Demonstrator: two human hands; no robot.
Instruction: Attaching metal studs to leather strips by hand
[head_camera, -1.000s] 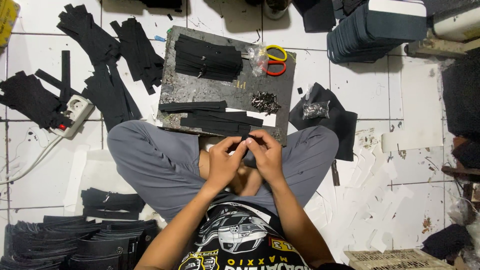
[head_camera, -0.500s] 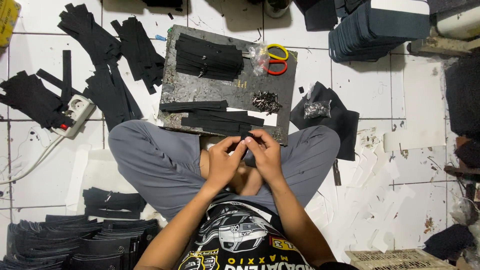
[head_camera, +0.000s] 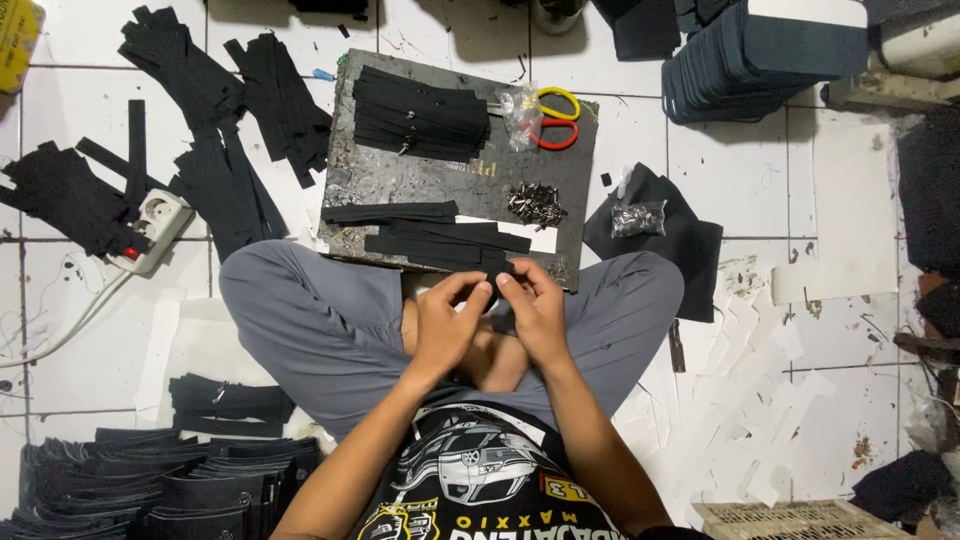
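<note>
Pinching black strap (head_camera: 495, 268) between both hands | left hand (head_camera: 447, 325) and right hand (head_camera: 535, 312) fingers clamped on it | strap just below dark work board (head_camera: 400, 185) | scissors (head_camera: 556, 118) on board's far right corner

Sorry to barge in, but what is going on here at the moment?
A person sits cross-legged on a tiled floor, working a small black strap piece between both hands: left hand and right hand pinch it together above the lap. In front lies a dark work board carrying stacks of black strips, a pile of small metal fittings and scissors with yellow and red handles. More black strips lie around on the floor.
</note>
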